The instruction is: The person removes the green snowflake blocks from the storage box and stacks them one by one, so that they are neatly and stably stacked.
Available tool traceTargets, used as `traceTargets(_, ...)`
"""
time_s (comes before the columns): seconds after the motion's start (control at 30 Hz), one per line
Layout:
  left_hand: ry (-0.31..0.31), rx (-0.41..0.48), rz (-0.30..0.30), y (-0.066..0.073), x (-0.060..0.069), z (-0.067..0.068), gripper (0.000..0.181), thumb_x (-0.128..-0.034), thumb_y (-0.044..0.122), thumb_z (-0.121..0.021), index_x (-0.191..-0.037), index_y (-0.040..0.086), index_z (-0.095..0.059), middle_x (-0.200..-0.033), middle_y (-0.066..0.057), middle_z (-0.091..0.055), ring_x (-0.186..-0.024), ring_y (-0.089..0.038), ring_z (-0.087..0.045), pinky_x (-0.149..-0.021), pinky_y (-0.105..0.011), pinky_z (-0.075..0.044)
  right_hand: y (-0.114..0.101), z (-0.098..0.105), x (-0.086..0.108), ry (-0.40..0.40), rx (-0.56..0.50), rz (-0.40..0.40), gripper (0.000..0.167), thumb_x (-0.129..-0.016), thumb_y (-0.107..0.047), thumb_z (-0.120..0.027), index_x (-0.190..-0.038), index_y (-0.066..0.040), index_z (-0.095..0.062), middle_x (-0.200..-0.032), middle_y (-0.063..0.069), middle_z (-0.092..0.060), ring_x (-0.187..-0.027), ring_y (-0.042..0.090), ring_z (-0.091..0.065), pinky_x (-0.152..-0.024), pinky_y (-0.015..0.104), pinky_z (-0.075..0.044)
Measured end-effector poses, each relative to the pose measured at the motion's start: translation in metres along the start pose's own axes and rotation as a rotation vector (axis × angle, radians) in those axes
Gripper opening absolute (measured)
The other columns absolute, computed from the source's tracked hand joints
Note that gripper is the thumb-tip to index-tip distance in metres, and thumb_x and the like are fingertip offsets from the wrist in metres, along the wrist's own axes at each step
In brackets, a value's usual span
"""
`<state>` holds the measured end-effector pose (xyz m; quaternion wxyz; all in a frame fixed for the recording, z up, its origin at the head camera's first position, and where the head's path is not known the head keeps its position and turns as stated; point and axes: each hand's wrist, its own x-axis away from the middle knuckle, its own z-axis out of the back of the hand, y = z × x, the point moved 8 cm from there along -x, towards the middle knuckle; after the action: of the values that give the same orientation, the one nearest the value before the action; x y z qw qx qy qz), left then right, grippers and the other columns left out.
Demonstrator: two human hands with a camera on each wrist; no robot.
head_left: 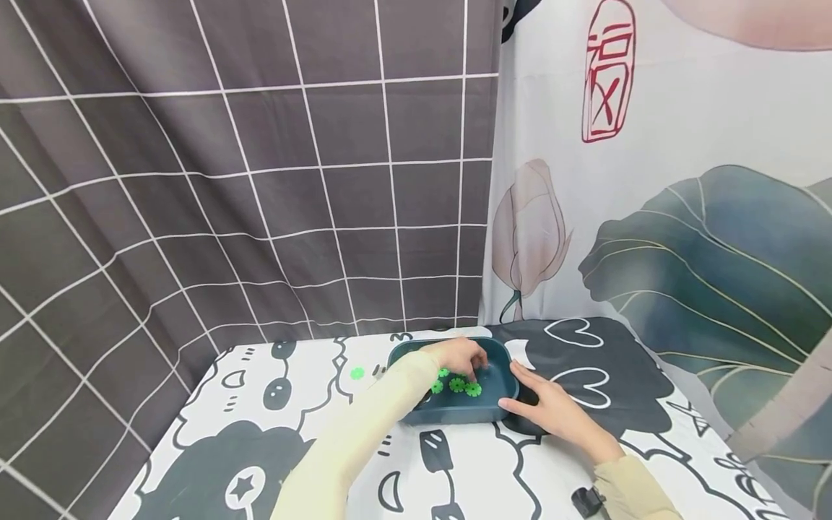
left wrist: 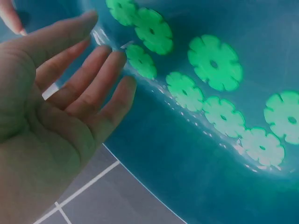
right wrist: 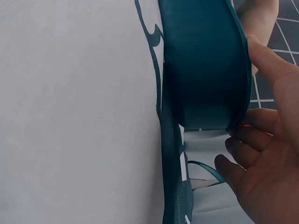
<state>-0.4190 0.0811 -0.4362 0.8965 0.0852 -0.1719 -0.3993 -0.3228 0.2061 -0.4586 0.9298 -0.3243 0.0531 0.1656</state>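
Observation:
A dark teal tray holds several green notched discs. My left hand reaches over the tray, above the discs. The left wrist view has its fingers loosely extended and apart with nothing between them, beside a row of discs along the tray's inner edge. At the tray's right end, my right hand touches the rim with spread thumb and forefinger. In the right wrist view this hand has its thumb against the tray rim, the other fingers slightly bent.
One more green disc lies on the patterned cloth, left of the tray. A dark grid curtain hangs behind, with a floral curtain at the right. Both forearms cross the front of the cloth.

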Motion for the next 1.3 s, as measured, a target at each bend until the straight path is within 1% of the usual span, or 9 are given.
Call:
traceTargets(0.1, -0.026, -0.001, 0.026, -0.003, 0.002, 0.000, 0.037, -0.0813, 0.014, -0.084, -0.117, 0.014, -0.073, -0.099, 0.004, -0.069, -0.088, -0.006, -0.061, -0.079, -0.018, -0.049, -0.001, 0.002, -0.002, 0.018, -0.004, 0.001, 0.084, -0.092, -0.054, -0.067, -0.151, 0.000, -0.042, -0.157, 0.021, -0.037, -0.141, 0.046, -0.036, -0.108, 0.065, -0.034)
traceTargets(0.23, -0.051, -0.007, 0.041, -0.008, 0.002, 0.001, 0.036, -0.0805, 0.014, -0.085, -0.115, 0.015, -0.073, -0.099, 0.004, -0.068, -0.090, -0.007, -0.060, -0.080, -0.019, -0.049, -0.003, 0.003, -0.005, 0.031, -0.009, 0.011, 0.083, -0.092, -0.054, -0.066, -0.151, -0.001, -0.042, -0.157, 0.020, -0.037, -0.142, 0.045, -0.036, -0.109, 0.065, -0.033)
traceTargets(0.37, -0.084, -0.014, 0.021, -0.008, 0.000, -0.003, 0.033, -0.0799, 0.016, -0.086, -0.111, 0.014, -0.073, -0.095, 0.005, -0.065, -0.086, -0.007, -0.058, -0.076, -0.018, -0.048, -0.003, 0.001, -0.004, 0.024, -0.018, 0.009, 0.084, -0.092, -0.055, -0.067, -0.151, -0.002, -0.042, -0.157, 0.019, -0.037, -0.142, 0.045, -0.035, -0.109, 0.065, -0.032)
traceTargets(0.57, -0.129, -0.004, -0.027, -0.003, -0.003, -0.010, 0.025, -0.0801, 0.009, -0.084, -0.101, 0.014, -0.071, -0.088, 0.006, -0.060, -0.080, -0.007, -0.054, -0.070, -0.018, -0.046, -0.004, 0.002, -0.004, 0.036, -0.033, 0.021, 0.084, -0.091, -0.055, -0.068, -0.151, -0.003, -0.043, -0.157, 0.018, -0.037, -0.142, 0.044, -0.036, -0.110, 0.064, -0.033)
traceTargets(0.8, -0.178, 0.029, -0.033, -0.004, -0.005, -0.020, 0.017, -0.0826, 0.007, -0.082, -0.094, 0.013, -0.071, -0.085, 0.008, -0.062, -0.079, -0.006, -0.054, -0.070, -0.018, -0.046, -0.004, 0.001, 0.000, 0.030, -0.029, 0.030, 0.083, -0.091, -0.054, -0.068, -0.151, -0.001, -0.043, -0.156, 0.019, -0.039, -0.141, 0.045, -0.037, -0.109, 0.063, -0.034)
traceTargets(1.0, -0.242, 0.077, -0.059, -0.007, -0.006, -0.029, 0.028, -0.0783, 0.003, -0.084, -0.101, 0.011, -0.069, -0.091, 0.007, -0.060, -0.084, -0.005, -0.053, -0.076, -0.016, -0.046, 0.000, -0.002, 0.002, 0.005, -0.033, 0.006, 0.084, -0.092, -0.055, -0.067, -0.151, -0.001, -0.041, -0.157, 0.018, -0.038, -0.141, 0.044, -0.036, -0.110, 0.063, -0.034)
traceTargets(1.1, -0.248, 0.059, -0.049, -0.006, -0.005, -0.030, 0.030, -0.0780, 0.003, -0.084, -0.101, 0.011, -0.068, -0.090, 0.007, -0.059, -0.083, -0.006, -0.052, -0.075, -0.017, -0.045, 0.001, -0.001, 0.002, 0.006, -0.031, 0.005, 0.084, -0.092, -0.055, -0.067, -0.152, -0.002, -0.041, -0.157, 0.018, -0.038, -0.142, 0.044, -0.036, -0.110, 0.062, -0.034)
traceTargets(1.23, -0.221, 0.009, -0.017, -0.006, -0.005, -0.029, 0.027, -0.0785, 0.006, -0.084, -0.096, 0.012, -0.066, -0.084, 0.006, -0.058, -0.076, -0.007, -0.051, -0.068, -0.018, -0.045, 0.002, -0.001, 0.002, 0.011, -0.029, 0.023, 0.084, -0.092, -0.055, -0.067, -0.151, -0.001, -0.041, -0.157, 0.019, -0.038, -0.141, 0.045, -0.036, -0.109, 0.062, -0.035)
traceTargets(1.3, -0.206, -0.007, -0.013, -0.005, -0.006, -0.028, 0.026, -0.0785, 0.007, -0.085, -0.094, 0.012, -0.064, -0.082, 0.006, -0.057, -0.073, -0.007, -0.051, -0.066, -0.018, -0.044, 0.002, -0.001, 0.003, 0.012, -0.030, 0.023, 0.084, -0.092, -0.054, -0.067, -0.151, -0.001, -0.041, -0.157, 0.019, -0.038, -0.141, 0.044, -0.036, -0.109, 0.062, -0.035)
